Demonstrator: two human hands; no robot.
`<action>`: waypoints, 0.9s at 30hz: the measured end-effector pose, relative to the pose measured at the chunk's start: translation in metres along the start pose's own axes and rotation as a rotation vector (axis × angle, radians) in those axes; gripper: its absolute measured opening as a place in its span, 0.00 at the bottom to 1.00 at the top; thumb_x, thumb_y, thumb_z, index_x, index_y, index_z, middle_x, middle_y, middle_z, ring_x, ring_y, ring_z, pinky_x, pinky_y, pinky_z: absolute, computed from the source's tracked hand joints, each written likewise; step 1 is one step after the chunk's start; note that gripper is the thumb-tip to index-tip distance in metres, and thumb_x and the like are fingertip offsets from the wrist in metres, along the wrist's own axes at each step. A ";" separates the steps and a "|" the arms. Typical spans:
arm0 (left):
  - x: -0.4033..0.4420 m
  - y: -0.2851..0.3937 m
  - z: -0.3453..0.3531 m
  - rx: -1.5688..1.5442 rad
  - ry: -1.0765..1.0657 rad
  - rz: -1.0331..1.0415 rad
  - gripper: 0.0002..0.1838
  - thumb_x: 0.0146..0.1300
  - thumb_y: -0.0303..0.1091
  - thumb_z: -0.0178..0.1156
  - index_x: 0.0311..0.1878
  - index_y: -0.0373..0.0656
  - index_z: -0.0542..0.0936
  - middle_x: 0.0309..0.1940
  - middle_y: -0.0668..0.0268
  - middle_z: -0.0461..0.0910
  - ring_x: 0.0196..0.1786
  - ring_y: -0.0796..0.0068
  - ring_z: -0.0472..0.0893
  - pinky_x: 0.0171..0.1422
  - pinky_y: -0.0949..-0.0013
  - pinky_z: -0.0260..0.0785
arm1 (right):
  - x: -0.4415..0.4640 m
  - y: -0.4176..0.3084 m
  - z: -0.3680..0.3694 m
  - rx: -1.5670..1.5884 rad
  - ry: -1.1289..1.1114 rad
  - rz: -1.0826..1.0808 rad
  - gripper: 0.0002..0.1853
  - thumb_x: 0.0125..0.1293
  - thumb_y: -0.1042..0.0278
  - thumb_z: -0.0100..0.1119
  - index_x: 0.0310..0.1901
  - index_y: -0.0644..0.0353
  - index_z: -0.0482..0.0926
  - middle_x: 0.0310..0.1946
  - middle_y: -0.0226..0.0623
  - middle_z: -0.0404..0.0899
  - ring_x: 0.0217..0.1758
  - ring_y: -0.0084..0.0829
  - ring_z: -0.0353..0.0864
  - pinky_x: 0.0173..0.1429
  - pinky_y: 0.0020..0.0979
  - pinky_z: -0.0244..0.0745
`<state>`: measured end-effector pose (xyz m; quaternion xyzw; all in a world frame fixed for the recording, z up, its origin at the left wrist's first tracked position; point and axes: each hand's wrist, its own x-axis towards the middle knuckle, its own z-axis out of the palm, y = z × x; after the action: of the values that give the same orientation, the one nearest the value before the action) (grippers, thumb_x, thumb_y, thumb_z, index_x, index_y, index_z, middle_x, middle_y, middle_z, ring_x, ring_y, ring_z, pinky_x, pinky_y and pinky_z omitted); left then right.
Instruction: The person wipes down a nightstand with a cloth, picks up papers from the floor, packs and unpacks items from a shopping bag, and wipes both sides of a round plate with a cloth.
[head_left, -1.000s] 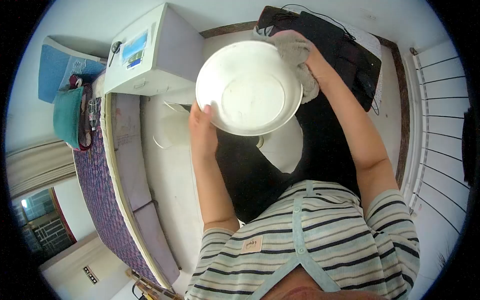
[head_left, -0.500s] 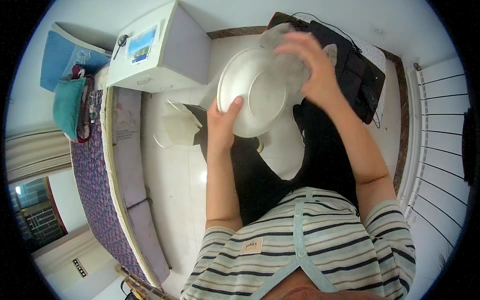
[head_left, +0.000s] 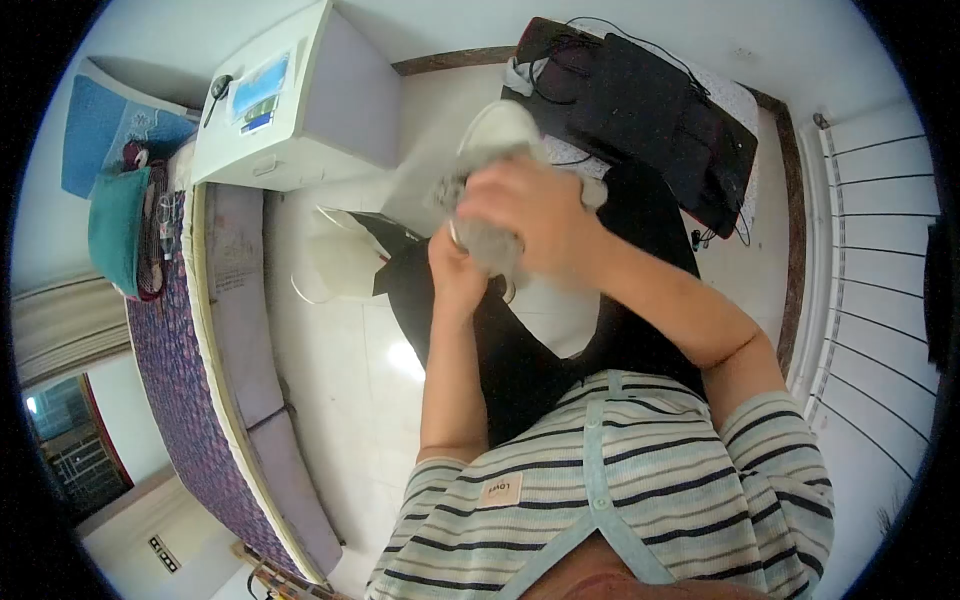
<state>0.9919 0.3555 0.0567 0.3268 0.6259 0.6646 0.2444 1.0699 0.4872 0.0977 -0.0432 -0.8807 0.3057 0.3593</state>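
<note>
A white plate [head_left: 502,124] is tilted in front of me above my lap, its far rim showing. My left hand [head_left: 458,272] grips its near edge. Over the plate's face my right hand [head_left: 535,212], blurred by motion, presses a grey cloth [head_left: 492,246]. The cloth bunches around the fingers and covers much of the plate.
Between my legs and the bed [head_left: 235,300] a pale paper bag [head_left: 340,262] stands on the tiled floor. A white cabinet [head_left: 345,100] is at the upper left. Ahead is a low table with a black laptop [head_left: 630,105] and cables. A radiator [head_left: 815,270] lines the right wall.
My right hand has moved left and down with the cloth, from the plate's far right side onto its face. The plate has tilted and now shows less of its surface.
</note>
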 end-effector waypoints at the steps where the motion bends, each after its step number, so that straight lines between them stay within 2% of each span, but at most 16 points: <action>1: -0.001 0.000 -0.002 0.006 0.047 -0.104 0.15 0.50 0.27 0.63 0.42 0.35 0.76 0.33 0.66 0.79 0.36 0.80 0.75 0.41 0.75 0.68 | 0.000 0.002 0.000 0.050 0.001 -0.003 0.19 0.37 0.76 0.61 0.37 0.52 0.78 0.41 0.35 0.75 0.48 0.38 0.74 0.54 0.33 0.70; 3: -0.005 0.004 -0.002 0.016 0.089 -0.208 0.16 0.50 0.27 0.63 0.43 0.35 0.76 0.34 0.66 0.78 0.37 0.80 0.76 0.42 0.74 0.68 | 0.008 0.032 -0.009 -0.051 0.010 0.124 0.20 0.40 0.78 0.62 0.40 0.54 0.77 0.43 0.33 0.75 0.50 0.34 0.74 0.55 0.30 0.69; 5: -0.008 0.016 0.002 -0.226 0.211 -0.182 0.19 0.48 0.27 0.66 0.45 0.33 0.75 0.37 0.63 0.78 0.39 0.77 0.76 0.45 0.74 0.68 | 0.010 0.068 -0.008 0.321 0.089 0.494 0.22 0.46 0.77 0.60 0.47 0.53 0.75 0.45 0.32 0.75 0.53 0.33 0.73 0.55 0.30 0.69; 6: -0.006 0.016 -0.002 -0.260 0.257 -0.182 0.22 0.47 0.27 0.67 0.46 0.31 0.74 0.40 0.61 0.77 0.41 0.74 0.77 0.47 0.72 0.68 | 0.005 0.073 -0.005 0.319 0.093 0.492 0.22 0.46 0.77 0.60 0.47 0.53 0.75 0.45 0.32 0.75 0.53 0.33 0.73 0.55 0.30 0.69; 8: -0.003 0.010 -0.008 -0.372 0.284 -0.210 0.28 0.46 0.28 0.67 0.52 0.31 0.69 0.44 0.58 0.75 0.45 0.69 0.76 0.51 0.69 0.67 | 0.000 0.074 -0.004 0.743 0.183 0.717 0.23 0.54 0.71 0.61 0.53 0.51 0.71 0.49 0.31 0.74 0.54 0.30 0.71 0.56 0.28 0.67; 12: -0.004 0.013 -0.013 -0.505 0.320 -0.179 0.37 0.45 0.30 0.67 0.58 0.31 0.62 0.51 0.54 0.70 0.53 0.64 0.72 0.57 0.64 0.65 | -0.015 0.075 0.000 0.828 0.167 0.780 0.24 0.57 0.68 0.60 0.56 0.50 0.68 0.50 0.31 0.72 0.53 0.27 0.71 0.55 0.28 0.68; 14: -0.004 0.013 -0.012 -0.489 0.319 -0.164 0.38 0.45 0.31 0.67 0.59 0.31 0.61 0.52 0.54 0.69 0.54 0.63 0.71 0.58 0.64 0.64 | -0.016 0.078 0.000 1.116 0.214 0.914 0.24 0.56 0.69 0.60 0.56 0.51 0.69 0.50 0.32 0.73 0.52 0.26 0.71 0.54 0.28 0.69; 18: -0.011 -0.002 -0.028 -0.507 0.242 -0.158 0.38 0.50 0.41 0.65 0.59 0.30 0.61 0.54 0.55 0.68 0.57 0.63 0.69 0.61 0.63 0.62 | -0.011 0.075 -0.018 0.888 0.162 0.859 0.23 0.55 0.71 0.61 0.55 0.52 0.70 0.48 0.32 0.74 0.50 0.25 0.72 0.53 0.27 0.70; 19: -0.009 -0.004 -0.038 -0.506 0.240 -0.158 0.38 0.50 0.41 0.65 0.59 0.30 0.61 0.54 0.55 0.68 0.57 0.63 0.69 0.61 0.63 0.62 | -0.008 0.077 -0.026 0.764 0.099 0.750 0.23 0.56 0.71 0.60 0.54 0.51 0.70 0.47 0.32 0.75 0.48 0.25 0.73 0.53 0.27 0.70; 21: 0.001 -0.003 -0.059 -0.739 -0.144 -0.121 0.37 0.55 0.51 0.59 0.58 0.30 0.63 0.54 0.55 0.69 0.57 0.64 0.69 0.61 0.63 0.62 | -0.001 0.081 -0.039 0.644 0.042 0.643 0.22 0.56 0.72 0.60 0.54 0.51 0.71 0.47 0.32 0.76 0.47 0.26 0.74 0.52 0.27 0.71; 22: 0.008 0.001 -0.060 -0.582 -0.128 -0.110 0.36 0.61 0.58 0.48 0.59 0.33 0.65 0.55 0.54 0.69 0.60 0.61 0.68 0.64 0.59 0.58 | 0.003 0.082 -0.044 0.588 -0.019 0.535 0.24 0.53 0.74 0.62 0.54 0.53 0.70 0.48 0.31 0.75 0.49 0.25 0.73 0.54 0.27 0.69; 23: 0.014 0.010 -0.055 -0.579 -0.129 -0.108 0.36 0.61 0.58 0.48 0.59 0.33 0.65 0.55 0.54 0.69 0.60 0.61 0.68 0.64 0.59 0.58 | 0.010 0.077 -0.051 0.530 -0.079 0.425 0.25 0.51 0.76 0.64 0.53 0.55 0.70 0.48 0.30 0.74 0.52 0.24 0.71 0.56 0.27 0.68; 24: 0.022 0.020 -0.050 -0.405 -0.124 -0.152 0.36 0.59 0.57 0.50 0.57 0.31 0.66 0.53 0.56 0.71 0.57 0.63 0.70 0.62 0.63 0.60 | 0.016 0.067 -0.053 0.537 -0.109 0.435 0.28 0.44 0.88 0.59 0.50 0.57 0.72 0.47 0.32 0.75 0.53 0.27 0.72 0.58 0.28 0.67; 25: 0.029 0.030 -0.044 -0.230 -0.118 -0.194 0.35 0.58 0.55 0.53 0.55 0.30 0.67 0.50 0.58 0.73 0.54 0.66 0.72 0.59 0.67 0.61 | 0.020 0.060 -0.052 0.536 -0.107 0.428 0.28 0.44 0.88 0.59 0.50 0.57 0.72 0.47 0.32 0.75 0.53 0.27 0.72 0.58 0.28 0.67; 26: 0.037 0.039 -0.038 -0.230 -0.152 -0.196 0.27 0.59 0.48 0.56 0.50 0.32 0.72 0.43 0.61 0.77 0.47 0.72 0.75 0.52 0.72 0.64 | 0.023 0.055 -0.050 0.429 -0.249 0.388 0.30 0.40 0.91 0.55 0.49 0.57 0.73 0.47 0.33 0.76 0.53 0.28 0.72 0.58 0.29 0.67; 27: 0.042 0.045 -0.034 -0.228 -0.153 -0.196 0.27 0.59 0.48 0.56 0.50 0.32 0.72 0.43 0.61 0.77 0.47 0.72 0.75 0.52 0.72 0.64 | 0.026 0.047 -0.048 0.320 -0.387 0.349 0.32 0.35 0.94 0.50 0.47 0.57 0.74 0.47 0.34 0.76 0.53 0.30 0.73 0.59 0.30 0.66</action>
<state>0.9423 0.3588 0.1066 0.2840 0.5549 0.6773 0.3907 1.0756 0.5577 0.1131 -0.0777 -0.8527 0.5003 0.1289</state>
